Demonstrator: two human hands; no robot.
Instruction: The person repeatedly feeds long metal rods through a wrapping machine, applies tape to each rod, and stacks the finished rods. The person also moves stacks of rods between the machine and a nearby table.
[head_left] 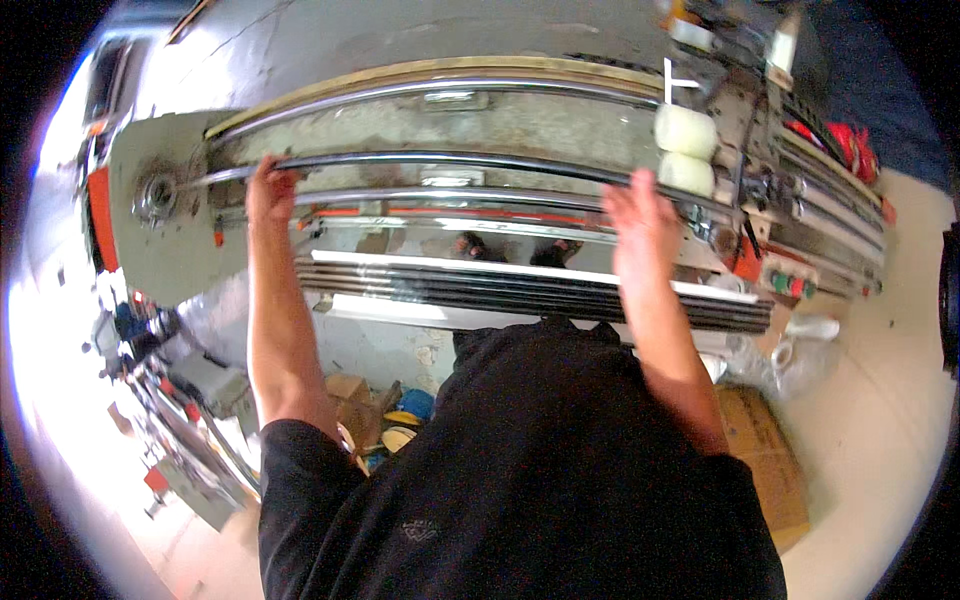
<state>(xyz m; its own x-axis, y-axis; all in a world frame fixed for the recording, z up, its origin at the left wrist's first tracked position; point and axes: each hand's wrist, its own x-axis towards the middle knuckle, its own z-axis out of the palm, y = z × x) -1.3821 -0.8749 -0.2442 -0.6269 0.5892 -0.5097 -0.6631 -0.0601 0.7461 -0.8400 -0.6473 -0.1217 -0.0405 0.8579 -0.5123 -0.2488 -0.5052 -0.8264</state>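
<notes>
A long dark metal rod [440,157] lies across a machine bed, its left end by the round hub on the grey end plate [185,255]. Close to that end, my left hand [272,190] is closed around the rod. Farther right, my right hand [642,212] is at the same rod with its fingers stretched out, slightly blurred. Whether its palm touches the rod cannot be made out. Just beyond the right hand are two white rolls [685,133], one behind the other. A shinier metal bar [400,195] runs parallel, nearer to me.
Between me and the bed lies a row of dark rods [540,293] with white edge strips. A control box with coloured buttons [790,284] sits at the right end. Beside me are clear plastic-wrapped rolls [812,328] and a cardboard box [765,470]. More machinery [190,430] stands at left.
</notes>
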